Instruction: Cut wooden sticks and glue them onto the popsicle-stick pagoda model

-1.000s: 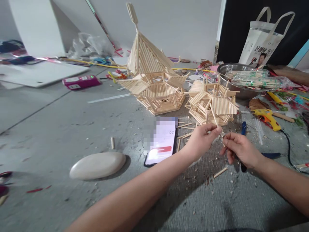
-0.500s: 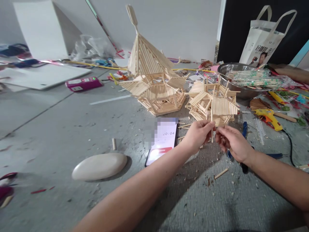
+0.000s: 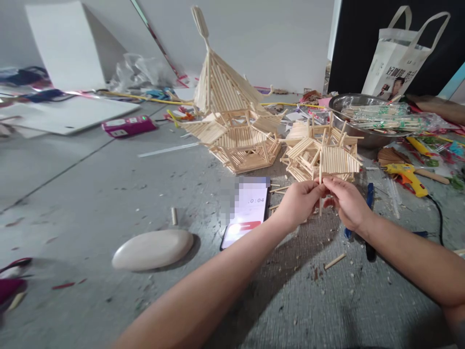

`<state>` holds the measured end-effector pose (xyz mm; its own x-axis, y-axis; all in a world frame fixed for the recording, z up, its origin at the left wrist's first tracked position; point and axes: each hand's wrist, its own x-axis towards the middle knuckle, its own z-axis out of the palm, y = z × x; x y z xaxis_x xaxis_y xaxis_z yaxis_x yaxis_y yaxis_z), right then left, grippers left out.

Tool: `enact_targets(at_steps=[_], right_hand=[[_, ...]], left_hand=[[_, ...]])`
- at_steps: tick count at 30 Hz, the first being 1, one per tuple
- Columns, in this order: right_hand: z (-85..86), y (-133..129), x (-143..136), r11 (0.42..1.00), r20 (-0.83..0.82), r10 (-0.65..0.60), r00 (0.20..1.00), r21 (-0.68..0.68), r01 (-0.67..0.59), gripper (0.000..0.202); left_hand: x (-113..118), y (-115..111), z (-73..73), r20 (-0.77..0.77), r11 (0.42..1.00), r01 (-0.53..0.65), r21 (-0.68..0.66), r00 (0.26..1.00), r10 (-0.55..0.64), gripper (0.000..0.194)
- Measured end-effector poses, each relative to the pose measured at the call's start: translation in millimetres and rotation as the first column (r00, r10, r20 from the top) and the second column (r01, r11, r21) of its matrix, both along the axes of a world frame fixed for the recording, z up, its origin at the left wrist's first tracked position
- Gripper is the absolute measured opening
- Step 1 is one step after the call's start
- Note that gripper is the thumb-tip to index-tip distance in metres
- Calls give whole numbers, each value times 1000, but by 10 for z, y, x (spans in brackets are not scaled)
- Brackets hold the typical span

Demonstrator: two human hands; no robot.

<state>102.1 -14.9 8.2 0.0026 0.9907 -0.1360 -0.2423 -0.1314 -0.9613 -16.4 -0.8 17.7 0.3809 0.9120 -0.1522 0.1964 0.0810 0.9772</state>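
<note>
My left hand [image 3: 298, 201] is closed in a pinch on a thin wooden stick [image 3: 320, 167], held upright. My right hand [image 3: 349, 201] meets it there, thumb and forefinger closed at the same stick; the other fingertips are partly hidden. Just behind both hands stands a small stick-built model [image 3: 308, 150] with slatted roof panels and posts. Left of it rises a larger stick pavilion [image 3: 236, 138] with a pointed roof and a tall finial. A lit phone [image 3: 245, 213] lies beside my left forearm.
A yellow glue gun [image 3: 407, 178] with a black cord lies right, near blue-handled pliers [image 3: 369, 196]. Behind are a metal bowl [image 3: 370, 139] with bagged sticks and a white tote bag [image 3: 403, 60]. A smooth pale stone-like object [image 3: 154, 249] and magenta box [image 3: 129, 126] lie left.
My right hand has moved slightly left and up, bringing its fingertips against the stick by my left hand. The view has shifted a little; the models stay in place.
</note>
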Motion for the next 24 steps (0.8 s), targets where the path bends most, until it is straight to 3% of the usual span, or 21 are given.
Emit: enact_targets(at_steps=[12, 24], right_hand=[[17, 57, -15, 998, -74, -15, 997, -58, 10, 22], [-8, 137, -20, 992, -124, -12, 992, -125, -4, 22]], left_hand=[[-2, 37, -5, 26, 1000, 5, 5, 1000, -5, 25], [4, 39, -2, 31, 999, -4, -37, 1000, 5, 37]])
